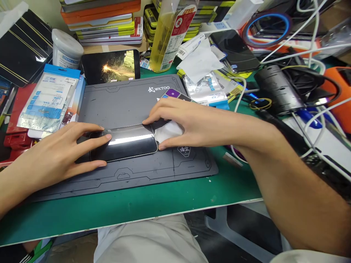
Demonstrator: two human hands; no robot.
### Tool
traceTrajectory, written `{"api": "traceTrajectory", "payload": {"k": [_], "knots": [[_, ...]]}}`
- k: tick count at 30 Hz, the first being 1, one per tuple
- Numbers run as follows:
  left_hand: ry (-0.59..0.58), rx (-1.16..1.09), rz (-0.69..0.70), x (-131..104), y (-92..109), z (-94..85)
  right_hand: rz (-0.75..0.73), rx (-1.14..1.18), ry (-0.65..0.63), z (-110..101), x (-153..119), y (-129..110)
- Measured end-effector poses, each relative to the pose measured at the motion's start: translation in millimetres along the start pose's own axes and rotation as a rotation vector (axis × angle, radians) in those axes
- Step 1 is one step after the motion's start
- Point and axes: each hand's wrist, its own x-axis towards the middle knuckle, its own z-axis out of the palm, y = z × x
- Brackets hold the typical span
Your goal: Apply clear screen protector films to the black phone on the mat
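Observation:
A black smartphone (128,146) with a glossy screen lies sideways on the grey work mat (109,104). My left hand (71,149) rests at its left end, fingers spread, the index fingertip on the screen and the thumb by the near edge. At the right end, my right hand (175,122) holds the phone's corners between thumb and fingers. A crumpled white tissue (168,132) sits under the right palm, against the phone's end. Part of the tissue is hidden by the hand.
Behind the mat stand a lit phone (111,67), a white tub (66,49) and a yellow liquid bottle (171,36). Packets (49,98) lie left. Cables, a dark cylinder (279,89) and blue tape (267,29) crowd the right. The green table's front edge (131,223) is near.

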Motion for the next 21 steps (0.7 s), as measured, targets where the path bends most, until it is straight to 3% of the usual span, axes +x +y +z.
{"api": "traceTrajectory", "payload": {"k": [21], "knots": [[0.046,0.052,0.045,-1.1,2.9,2.0,0.004,-0.001,0.026,5.8,2.4,-3.5]]}}
